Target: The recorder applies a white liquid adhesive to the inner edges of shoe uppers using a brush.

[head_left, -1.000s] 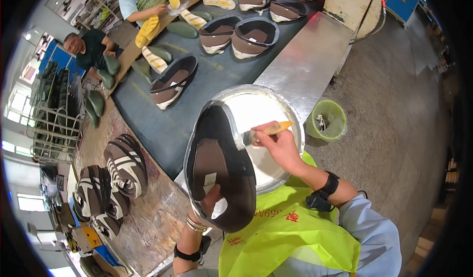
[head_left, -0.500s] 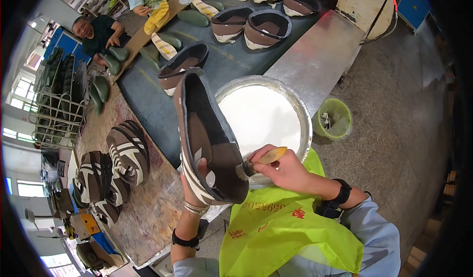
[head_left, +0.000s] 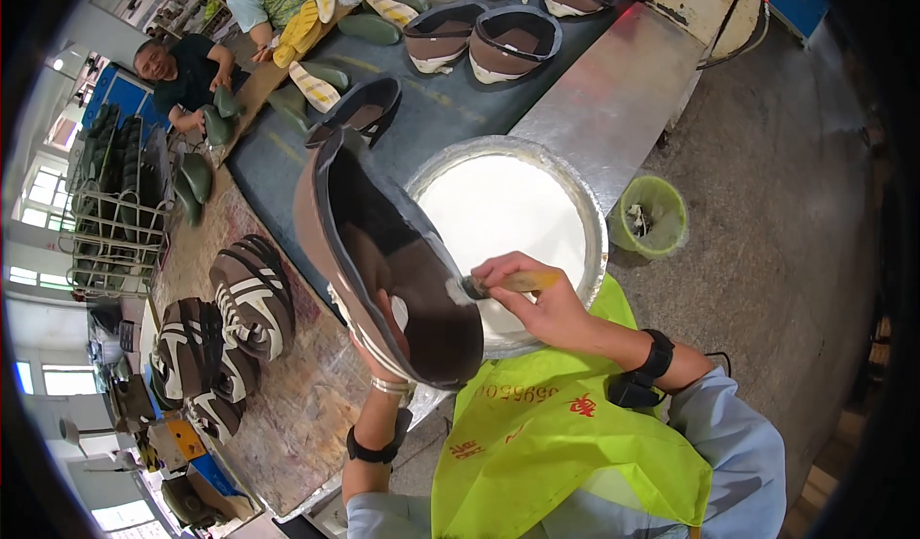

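Observation:
My left hand (head_left: 379,355) grips a brown shoe upper (head_left: 426,285) with white side stripes, its thumb inside the opening. The upper is tilted so that its dark inner lining shows. In my right hand (head_left: 554,314) is a brush (head_left: 530,280) with a pale wooden handle, pinched between the fingers. Its bristles touch the inner edge of the upper, where a whitish smear shows. Behind and beneath both hands stands a round metal pan (head_left: 596,215) of white liquid.
Several brown uppers (head_left: 515,45) and striped insoles lie on a dark belt (head_left: 278,170). Striped shoes (head_left: 251,295) sit on the stained table at left. A green bin (head_left: 654,218) stands on the floor at right. Two people work across the belt; one handles green shoe lasts (head_left: 218,122).
My right hand has moved the brush up along the upper's inner edge. My left hand has turned the upper, so its opening faces more toward me.

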Demonstrator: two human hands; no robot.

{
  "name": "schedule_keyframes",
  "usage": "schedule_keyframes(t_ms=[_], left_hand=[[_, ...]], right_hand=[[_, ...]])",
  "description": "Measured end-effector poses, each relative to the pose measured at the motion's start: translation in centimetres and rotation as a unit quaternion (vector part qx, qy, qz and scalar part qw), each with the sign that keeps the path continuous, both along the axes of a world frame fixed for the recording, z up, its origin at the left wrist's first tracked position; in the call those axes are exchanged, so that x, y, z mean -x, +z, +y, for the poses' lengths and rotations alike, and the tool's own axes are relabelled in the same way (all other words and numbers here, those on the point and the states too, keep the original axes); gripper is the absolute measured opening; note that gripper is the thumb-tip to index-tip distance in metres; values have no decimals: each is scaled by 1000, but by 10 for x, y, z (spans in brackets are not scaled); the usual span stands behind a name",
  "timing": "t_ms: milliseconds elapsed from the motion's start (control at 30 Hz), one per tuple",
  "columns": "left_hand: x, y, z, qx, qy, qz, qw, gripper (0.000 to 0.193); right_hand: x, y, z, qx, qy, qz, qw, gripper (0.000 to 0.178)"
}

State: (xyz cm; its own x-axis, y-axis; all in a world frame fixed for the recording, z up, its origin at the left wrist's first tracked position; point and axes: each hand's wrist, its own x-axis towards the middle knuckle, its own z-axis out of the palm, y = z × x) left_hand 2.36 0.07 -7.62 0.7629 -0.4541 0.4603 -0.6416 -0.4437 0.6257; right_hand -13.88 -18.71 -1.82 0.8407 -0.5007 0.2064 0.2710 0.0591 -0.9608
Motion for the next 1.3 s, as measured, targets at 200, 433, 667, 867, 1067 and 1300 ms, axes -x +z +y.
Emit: schedule_keyframes(t_ms=[200,433,667,867,1067,1300], left_hand=[[-33,-25,2,161,-9,143,976,48],[-17,0,27,183,-28,186,965,48],[-2,23,-13,213,-21,214,953,48],[-5,52,-28,251,1,230,940,48],[5,61,-34,334,-126,326,875,47],[4,80,-25,317,-160,450,819,40]], right_hand=[[16,10,6,-169,136,72,973,18],[15,36,-9,-283,227,101,926,19],[-7,-2,-4,-160,-19,19,987,16],[13,43,-4,-257,141,39,955,17],[6,13,-10,-152,51,-17,987,12],[-8,25,-24,93,-34,-74,992,16]])
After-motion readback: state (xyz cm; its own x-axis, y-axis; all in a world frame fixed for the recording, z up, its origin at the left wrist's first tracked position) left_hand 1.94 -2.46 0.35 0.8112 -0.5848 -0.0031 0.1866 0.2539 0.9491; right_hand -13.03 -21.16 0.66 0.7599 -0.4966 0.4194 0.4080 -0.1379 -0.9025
